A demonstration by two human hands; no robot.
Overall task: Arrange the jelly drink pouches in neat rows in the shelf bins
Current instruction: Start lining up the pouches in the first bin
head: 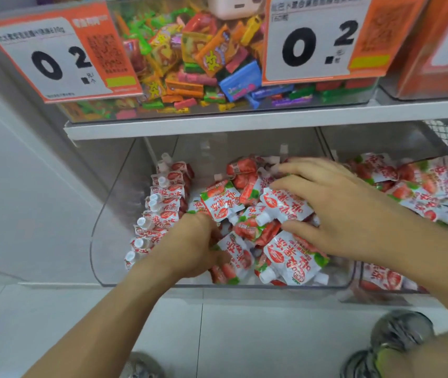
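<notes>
Two bare hands are in the clear plastic shelf bin (100, 241): left hand (190, 246) curled, grip holding a red-and-white spouted jelly pouch (221, 204) beside the finished row (160, 205), right hand (337, 211) spread flat, pinning the loose pile (285, 252).

Mixed candies (203, 58) behind price tags (54, 58)

Lighting bright, even and diffuse; shadows soft and faint. Mild glare on the clear bin front (114, 203) and glossy pouches (291, 257). Motion blur softens both hands (198, 246), the right one's fingertips especially. Wide-angle bending curves the shelf edge (217, 126). Price tags (54, 58) print illegible.
</notes>
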